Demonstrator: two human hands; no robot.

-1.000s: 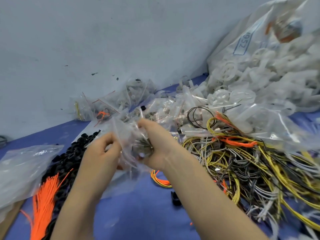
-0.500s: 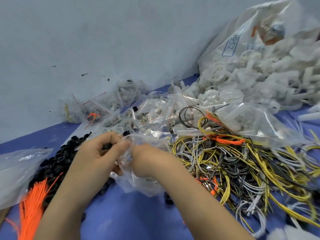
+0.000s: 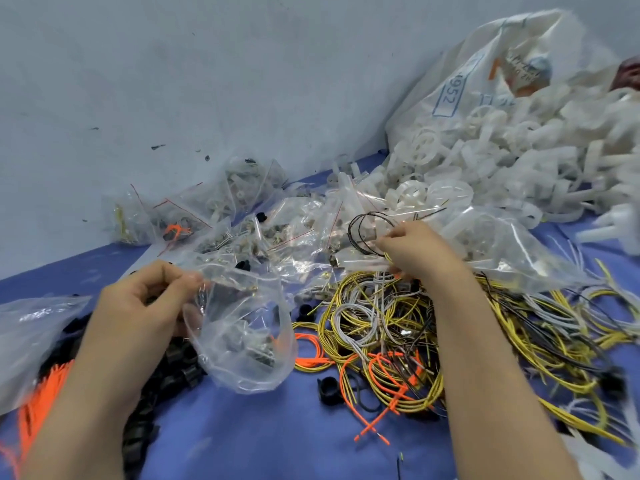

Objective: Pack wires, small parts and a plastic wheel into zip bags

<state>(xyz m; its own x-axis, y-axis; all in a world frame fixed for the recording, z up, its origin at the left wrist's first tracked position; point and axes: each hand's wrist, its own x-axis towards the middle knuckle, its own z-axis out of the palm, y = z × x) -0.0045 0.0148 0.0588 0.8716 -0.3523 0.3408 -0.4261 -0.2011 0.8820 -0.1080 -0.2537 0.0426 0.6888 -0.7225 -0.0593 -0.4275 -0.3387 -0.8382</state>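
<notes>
The zip bag (image 3: 242, 327) is hanging from the left hand (image 3: 149, 299), whose thumb and fingers are pinching its top edge, over the near-left part of the blue worktop (image 3: 270, 434). It is sagging, thin and slippery, with a few small parts weighing down its bottom, so holding it by the stiffer zip rim seems wisest. The right hand (image 3: 415, 251) is curling its fingers into the wire pile (image 3: 415, 327) at mid-worktop, pinching a thin black wire loop (image 3: 367, 230); light and springy, it is probably best taken as a coil.
</notes>
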